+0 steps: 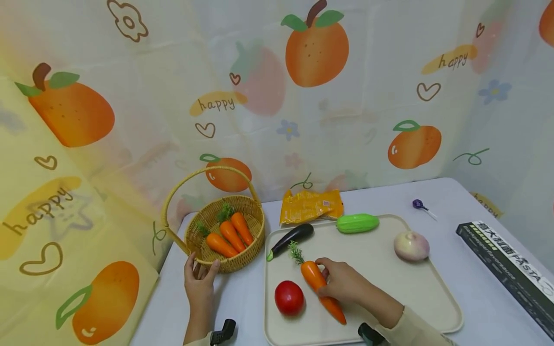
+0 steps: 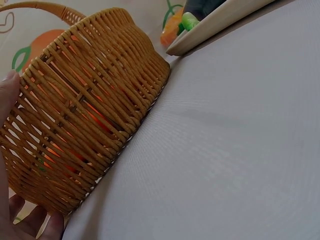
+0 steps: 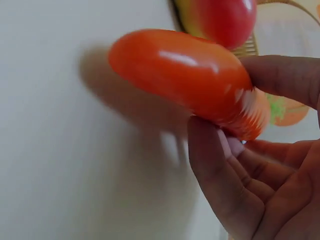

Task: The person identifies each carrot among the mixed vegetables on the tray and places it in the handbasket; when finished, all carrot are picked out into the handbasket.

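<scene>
My right hand (image 1: 346, 282) pinches an orange carrot (image 1: 314, 276) with a green leafy top over the cream tray (image 1: 381, 298). In the right wrist view the carrot (image 3: 175, 75) lies between thumb and fingers, its shadow falling on the tray. My left hand (image 1: 200, 281) grips the near side of a wicker basket (image 1: 253, 254), thumb by the rim. Seen from the left wrist, fingertips (image 2: 52, 227) reach to the basket's base. Inside the basket are carrots (image 1: 231, 235). A red tomato (image 1: 289, 298) sits left of the held carrot, and an eggplant (image 1: 296, 235) lies behind it.
A green ridged vegetable (image 1: 357, 223) lies at the tray's back edge, and a pale purple onion (image 1: 411, 246) at its right. Behind the tray is a yellow packet (image 1: 309, 206). A lollipop (image 1: 419, 204) and a long dark pasta box (image 1: 502, 269) lie to the right.
</scene>
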Motion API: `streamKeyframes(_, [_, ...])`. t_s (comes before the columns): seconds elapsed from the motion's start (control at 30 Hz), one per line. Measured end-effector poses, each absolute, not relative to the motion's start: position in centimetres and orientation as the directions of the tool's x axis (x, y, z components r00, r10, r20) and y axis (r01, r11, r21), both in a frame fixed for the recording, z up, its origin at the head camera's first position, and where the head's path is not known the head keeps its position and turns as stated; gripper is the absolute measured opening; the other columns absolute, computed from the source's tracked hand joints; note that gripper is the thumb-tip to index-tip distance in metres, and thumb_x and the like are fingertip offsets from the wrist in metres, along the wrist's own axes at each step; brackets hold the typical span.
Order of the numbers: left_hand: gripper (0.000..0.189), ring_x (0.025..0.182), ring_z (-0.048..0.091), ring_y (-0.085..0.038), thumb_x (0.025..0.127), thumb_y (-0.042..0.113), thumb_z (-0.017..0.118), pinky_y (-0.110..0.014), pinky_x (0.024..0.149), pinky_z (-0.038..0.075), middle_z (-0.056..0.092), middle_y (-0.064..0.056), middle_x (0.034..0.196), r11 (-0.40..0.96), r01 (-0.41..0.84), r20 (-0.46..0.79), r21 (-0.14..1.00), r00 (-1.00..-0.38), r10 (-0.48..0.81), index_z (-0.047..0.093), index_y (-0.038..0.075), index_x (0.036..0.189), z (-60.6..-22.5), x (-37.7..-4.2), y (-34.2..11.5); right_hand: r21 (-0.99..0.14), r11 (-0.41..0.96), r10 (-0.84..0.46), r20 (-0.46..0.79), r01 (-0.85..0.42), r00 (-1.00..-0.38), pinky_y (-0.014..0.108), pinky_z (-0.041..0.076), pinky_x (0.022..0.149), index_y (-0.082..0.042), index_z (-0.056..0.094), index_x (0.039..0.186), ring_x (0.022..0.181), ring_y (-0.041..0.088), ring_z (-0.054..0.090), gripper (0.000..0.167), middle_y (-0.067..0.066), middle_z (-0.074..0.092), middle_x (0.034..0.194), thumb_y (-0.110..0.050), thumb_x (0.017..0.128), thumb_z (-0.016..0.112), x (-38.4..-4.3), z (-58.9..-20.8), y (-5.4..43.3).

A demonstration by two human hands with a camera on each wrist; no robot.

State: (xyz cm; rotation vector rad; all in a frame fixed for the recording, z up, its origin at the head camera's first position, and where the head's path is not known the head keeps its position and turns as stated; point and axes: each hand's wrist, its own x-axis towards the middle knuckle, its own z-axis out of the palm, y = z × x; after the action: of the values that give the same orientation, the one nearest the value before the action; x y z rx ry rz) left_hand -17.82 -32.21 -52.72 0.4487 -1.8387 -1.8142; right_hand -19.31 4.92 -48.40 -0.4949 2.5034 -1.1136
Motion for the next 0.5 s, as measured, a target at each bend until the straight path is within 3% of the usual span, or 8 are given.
streamKeyframes(0.2, [0.084,0.132,0.038,-0.041,0.081,0.019,0.081,-0.018,0.091,0.046,0.035,-0.023,0.147,0.083,0.122,0.148,0.989,-0.814,-0.561,0.032,0.006,0.148,-52.0,-17.7,-32.0,-0.804,0.578,-0.441,-0.162,-0.141,-0.883,0.031,0.049,0.060,-0.008,0.051,0.134,0.070,0.018,0.054,0.067,0.001,0.059,0.096,-0.015,0.075,0.082,-20.7,-47.3,3.7])
streamKeyframes(0.37, [0.084,0.132,0.038,-0.040,0.082,0.020,0.080,-0.010,0.085,0.045,0.035,-0.020,0.148,0.097,0.125,0.158,0.987,-0.804,-0.573,0.032,0.009,0.149,-53.0,-18.0,-32.4,-0.865,0.492,-0.470,-0.175,-0.092,-0.865,0.032,0.053,0.057,-0.010,0.049,0.137,0.066,0.019,0.059,0.068,0.004,0.057,0.100,-0.017,0.078,0.081,-22.3,-46.3,1.8])
streamKeyframes(0.5, [0.083,0.133,0.038,-0.039,0.082,0.021,0.080,-0.009,0.084,0.044,0.035,-0.019,0.149,0.100,0.123,0.158,0.987,-0.802,-0.576,0.032,0.010,0.149,-53.5,-18.1,-32.4,-0.867,0.478,-0.501,-0.139,-0.139,-0.854,0.031,0.055,0.060,-0.008,0.048,0.139,0.072,0.020,0.059,0.069,0.005,0.057,0.103,-0.018,0.079,0.081,-23.9,-45.3,0.1])
